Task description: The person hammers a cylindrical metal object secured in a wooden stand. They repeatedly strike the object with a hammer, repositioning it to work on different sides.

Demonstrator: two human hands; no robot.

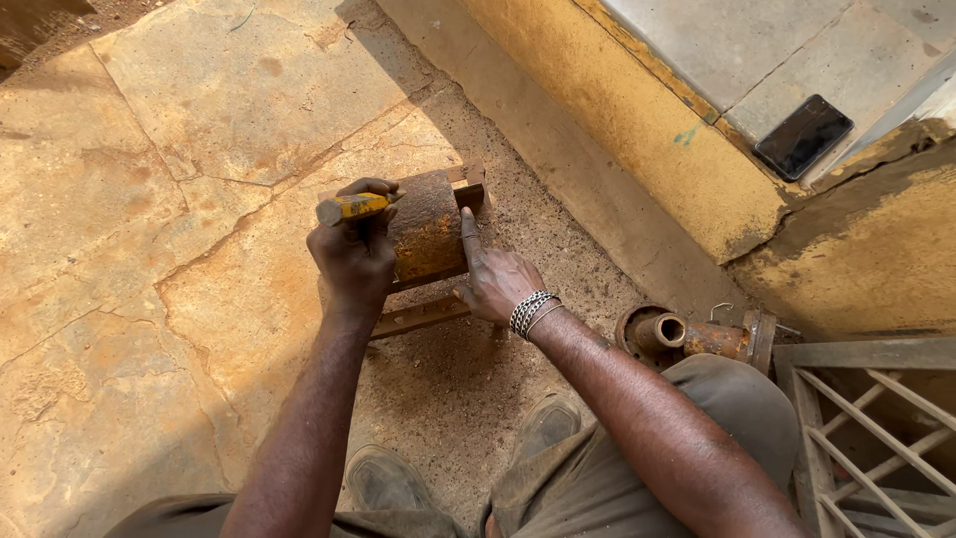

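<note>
Rusted brown metal cylinder [428,227] lay on wooden slats [423,317] at picture centre. Left hand [354,254] clamped a yellow-handled tool [352,207] at its nine o'clock; right hand [495,282] pressed flat, fingers spread, at four o'clock. Unblocked, it could probably roll under pressure.

My left hand [354,254] fisted tight, knuckles up — right hand [495,279] flat, index finger extended forward. Both forearms reach forward, converging.
</note>
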